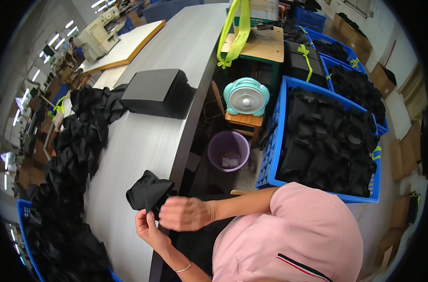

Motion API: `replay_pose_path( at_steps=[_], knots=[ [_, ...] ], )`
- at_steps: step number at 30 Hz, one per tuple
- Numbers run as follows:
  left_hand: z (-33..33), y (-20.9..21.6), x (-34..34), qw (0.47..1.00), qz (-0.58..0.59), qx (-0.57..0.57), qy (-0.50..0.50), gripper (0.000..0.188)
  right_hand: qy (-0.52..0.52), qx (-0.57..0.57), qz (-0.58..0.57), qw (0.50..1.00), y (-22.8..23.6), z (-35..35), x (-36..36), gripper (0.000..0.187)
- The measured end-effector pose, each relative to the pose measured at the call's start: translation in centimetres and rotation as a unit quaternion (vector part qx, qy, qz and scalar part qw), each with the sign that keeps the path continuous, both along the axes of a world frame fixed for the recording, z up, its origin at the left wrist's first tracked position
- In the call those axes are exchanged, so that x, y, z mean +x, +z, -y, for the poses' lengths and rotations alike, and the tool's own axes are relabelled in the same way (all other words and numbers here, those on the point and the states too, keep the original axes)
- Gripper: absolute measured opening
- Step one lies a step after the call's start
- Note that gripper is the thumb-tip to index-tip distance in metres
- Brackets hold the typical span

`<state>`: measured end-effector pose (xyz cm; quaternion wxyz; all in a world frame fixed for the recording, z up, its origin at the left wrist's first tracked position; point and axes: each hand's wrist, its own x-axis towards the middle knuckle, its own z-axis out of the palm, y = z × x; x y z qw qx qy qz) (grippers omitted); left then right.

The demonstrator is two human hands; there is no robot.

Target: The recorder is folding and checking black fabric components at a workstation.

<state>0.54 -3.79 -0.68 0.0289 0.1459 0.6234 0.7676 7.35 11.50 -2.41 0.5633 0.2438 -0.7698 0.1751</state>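
Folded piece of matte black fabric [147,191], at the right-hand edge of a long, smooth grey table [122,160], just beyond both hands: left hand [151,231] pinching its lower corner between thumb and finger, right hand [186,214] blurred beside it, grip cannot be told. Tabletop surface extends leftward to a crumpled black fabric heap [77,148], and forward to a rectangular dark-grey stack [153,91].

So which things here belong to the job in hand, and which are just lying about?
Likely the job:
black fabric piece being handled
heaped black pieces
black pieces in blue crate

Probably incidental:
teal fan
wooden chair
purple bin
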Motion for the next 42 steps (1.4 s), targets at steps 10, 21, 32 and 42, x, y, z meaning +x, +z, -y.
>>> replay_pose_path(
  at_steps=[10, 21, 32, 42],
  knots=[
    [0.3, 4.1, 4.4, 0.980, -0.111, -0.165, -0.006, 0.007, -0.060, 0.076, 0.272, 0.957, 0.2, 2.0, -1.8, 0.012],
    [1.8, 4.2, 8.6, 0.968, -0.108, -0.213, -0.080, 0.006, 0.247, 0.031, 0.510, 0.823, -1.4, 3.5, -2.7, 0.018],
    [-1.3, 2.9, 12.2, 0.973, -0.043, -0.115, -0.197, 0.005, 0.315, -0.261, 0.540, 0.736, 0.9, 3.1, -4.4, 0.028],
    [0.3, 1.1, 11.9, 0.986, -0.007, 0.029, -0.163, 0.007, 0.396, -0.399, 0.547, 0.620, -0.7, 1.9, 1.0, 0.037]
  ],
)
